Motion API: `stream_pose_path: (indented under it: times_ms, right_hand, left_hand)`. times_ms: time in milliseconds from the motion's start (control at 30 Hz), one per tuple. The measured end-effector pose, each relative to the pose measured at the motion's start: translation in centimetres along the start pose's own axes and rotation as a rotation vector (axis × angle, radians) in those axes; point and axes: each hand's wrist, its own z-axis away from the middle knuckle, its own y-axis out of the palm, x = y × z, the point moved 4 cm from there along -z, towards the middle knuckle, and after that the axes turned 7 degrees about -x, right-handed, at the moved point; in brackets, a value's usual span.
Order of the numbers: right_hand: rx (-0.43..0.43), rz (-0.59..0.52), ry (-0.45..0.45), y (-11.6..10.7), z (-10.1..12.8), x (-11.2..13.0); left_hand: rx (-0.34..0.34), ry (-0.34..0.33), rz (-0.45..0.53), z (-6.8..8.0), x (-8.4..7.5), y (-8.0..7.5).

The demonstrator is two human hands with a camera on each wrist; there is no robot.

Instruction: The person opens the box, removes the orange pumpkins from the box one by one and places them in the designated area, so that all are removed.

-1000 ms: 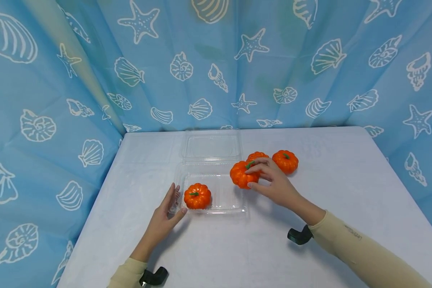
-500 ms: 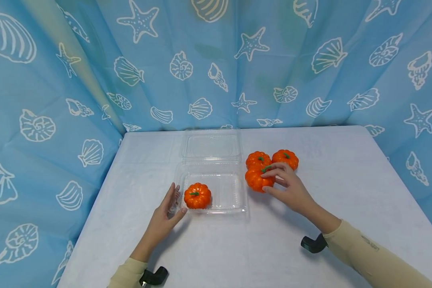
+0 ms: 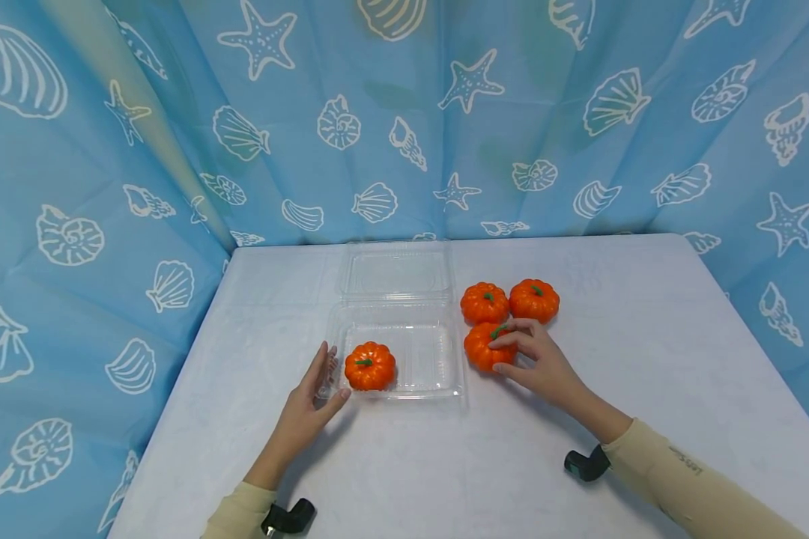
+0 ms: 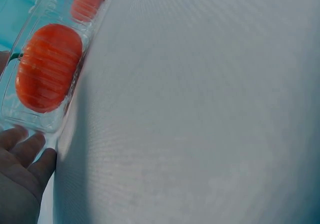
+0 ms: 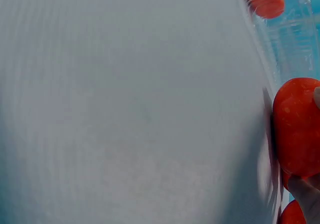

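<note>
My right hand (image 3: pixel 539 363) grips a small orange pumpkin (image 3: pixel 483 349) with a green stem, just right of a clear plastic container (image 3: pixel 431 367). The right wrist view shows this pumpkin (image 5: pixel 298 126) low over the white cloth, fingertips at its side. Another pumpkin (image 3: pixel 370 367) sits inside the container, toward its left end. Beside that end rests my left hand (image 3: pixel 300 419), fingers extended and thumb apart, close to the wall. In the left wrist view, its fingertips lie right at the container's edge, near the pumpkin (image 4: pixel 49 68) inside.
Two more orange pumpkins, one on the left (image 3: pixel 485 303) and one on the right (image 3: pixel 535 301), stand behind the held one. The container's clear lid (image 3: pixel 396 273) lies folded back toward the far table edge. A blue shell-print curtain (image 3: pixel 377 165) hangs behind the white-covered table (image 3: pixel 404 479).
My right hand has carried its pumpkin from over the container's right edge rightward, then down toward the table in front of the other two. The left hand has stayed put.
</note>
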Motion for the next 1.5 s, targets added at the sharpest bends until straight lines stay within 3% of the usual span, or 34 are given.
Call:
stream_pose_path:
  times_ms: [433, 900, 1500]
  right_hand:
    - [-0.027, 0.081, -0.065, 0.1, 0.1, -0.3]
    - [-0.033, 0.061, -0.065, -0.3, 0.6, -0.1]
    - [-0.174, 0.033, -0.142, -1.3, 0.9, 1.4]
  left_hand:
    - [0.005, -0.004, 0.01, 0.0, -0.2, -0.1]
    - [0.01, -0.004, 0.0, 0.0, -0.3, -0.1]
    - [0.011, -0.006, -0.003, 0.1, 0.1, -0.2]
